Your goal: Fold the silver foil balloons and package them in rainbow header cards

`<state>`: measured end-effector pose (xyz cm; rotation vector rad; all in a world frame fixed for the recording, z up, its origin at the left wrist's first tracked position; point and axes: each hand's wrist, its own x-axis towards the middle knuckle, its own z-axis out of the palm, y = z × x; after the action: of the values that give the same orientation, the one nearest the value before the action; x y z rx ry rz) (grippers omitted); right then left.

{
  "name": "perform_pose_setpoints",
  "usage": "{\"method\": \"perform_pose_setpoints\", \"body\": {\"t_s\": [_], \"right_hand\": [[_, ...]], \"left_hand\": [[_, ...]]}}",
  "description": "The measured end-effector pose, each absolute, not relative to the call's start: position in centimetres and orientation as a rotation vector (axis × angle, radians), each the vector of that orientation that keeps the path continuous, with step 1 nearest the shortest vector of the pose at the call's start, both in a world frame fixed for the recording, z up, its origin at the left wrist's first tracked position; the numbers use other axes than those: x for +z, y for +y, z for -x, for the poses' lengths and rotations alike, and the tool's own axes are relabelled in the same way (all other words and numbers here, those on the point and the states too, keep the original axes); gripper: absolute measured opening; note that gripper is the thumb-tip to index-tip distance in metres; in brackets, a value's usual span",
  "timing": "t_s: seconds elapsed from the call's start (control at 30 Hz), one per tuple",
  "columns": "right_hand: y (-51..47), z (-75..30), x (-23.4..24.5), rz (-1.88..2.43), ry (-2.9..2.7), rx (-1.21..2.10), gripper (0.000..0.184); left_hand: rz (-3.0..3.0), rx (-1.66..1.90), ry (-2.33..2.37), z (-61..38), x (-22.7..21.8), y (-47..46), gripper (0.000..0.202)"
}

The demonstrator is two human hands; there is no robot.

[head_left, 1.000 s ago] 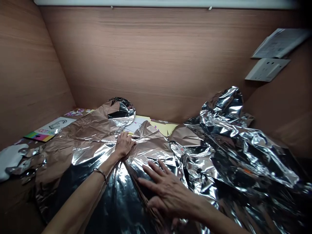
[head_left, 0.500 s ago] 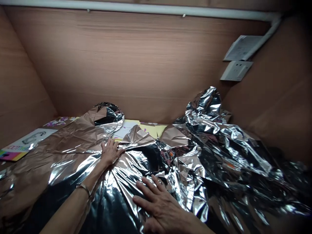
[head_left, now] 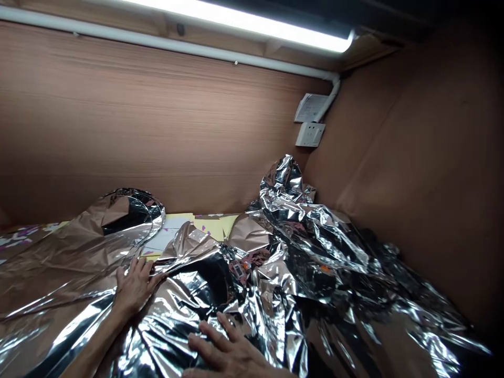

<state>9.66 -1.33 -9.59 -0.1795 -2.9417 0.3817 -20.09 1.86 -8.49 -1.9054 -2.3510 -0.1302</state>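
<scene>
A large crumpled sheet of shiny silver foil film (head_left: 192, 310) covers most of the surface before me. My left hand (head_left: 134, 286) lies on it with the fingers spread, near the film's far edge. Lower down, my right hand (head_left: 228, 349) rests palm down on the foil, fingers apart. Between the hands the film is wrinkled and creased. On the left, part of it curls up into a rounded fold (head_left: 134, 210); a crumpled peak (head_left: 285, 176) rises at the right. Yellow paper sheets (head_left: 212, 227) and a white sheet (head_left: 157, 239) show beyond the foil.
A brown panel wall (head_left: 157, 131) closes off the back, and another side wall (head_left: 401, 152) stands at the right. In that corner are a white power socket (head_left: 310, 135) and a paper (head_left: 311, 107). Overhead run a white pipe (head_left: 189, 50) and a lit tube lamp (head_left: 252, 21).
The view has turned right and tilted up, bringing the lamp into sight. Both hands keep about the same place on the foil, fingers still spread.
</scene>
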Motion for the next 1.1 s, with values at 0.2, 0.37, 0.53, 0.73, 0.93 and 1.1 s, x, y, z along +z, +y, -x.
{"method": "perform_pose_setpoints", "body": {"t_s": [0.2,0.37,0.53,0.73,0.93,1.1], "right_hand": [[-1.1,-9.6,-9.0,0.214,-2.959,0.412,0.040],[-1.9,-9.8,-7.4,0.274,-2.956,0.664,0.043],[-3.0,-9.8,-5.4,0.441,-2.944,0.942,0.065],[-3.3,-9.3,-5.1,0.425,-2.991,0.912,0.065],[-3.6,-9.3,-5.5,0.307,-2.877,0.636,0.054],[-0.1,-11.3,-4.4,0.776,-2.477,0.463,0.035]], "left_hand": [[1.915,-0.139,-2.346,20.6,-9.2,2.0,0.037],[1.939,-0.188,-2.347,20.2,-8.9,2.0,0.035],[1.717,-0.265,-2.295,18.4,-5.6,1.0,0.044],[2.199,-0.253,-2.094,11.5,-3.6,-1.2,0.049],[2.649,-0.158,-1.963,7.5,-7.4,-2.4,0.046],[2.698,-0.198,-1.968,7.9,-8.6,-2.3,0.062]]}}
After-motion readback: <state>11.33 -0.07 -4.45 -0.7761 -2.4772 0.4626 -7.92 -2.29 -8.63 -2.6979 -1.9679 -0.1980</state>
